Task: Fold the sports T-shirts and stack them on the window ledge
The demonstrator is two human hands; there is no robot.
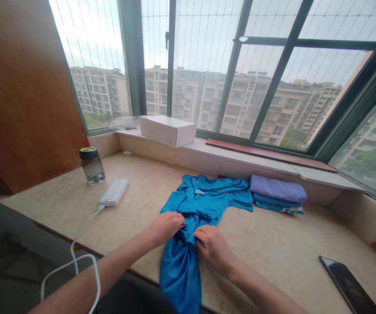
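Note:
A blue T-shirt (207,198) with a small white logo lies crumpled on the stone-like counter, its sleeves toward the window. Its lower part hangs over the counter's front edge. My left hand (171,223) is closed on the bunched fabric at the shirt's middle. Just to the right, my right hand (209,242) pinches the same shirt between thumb and fingers. The cloth is gathered into folds between both hands. Some of my fingertips are hidden by the fabric.
Folded clothes (278,194) are stacked right of the shirt. A water bottle (92,165) and a cabled white power bank (114,192) stand left. A white box (168,131) sits on the window ledge. A black phone (348,283) lies front right.

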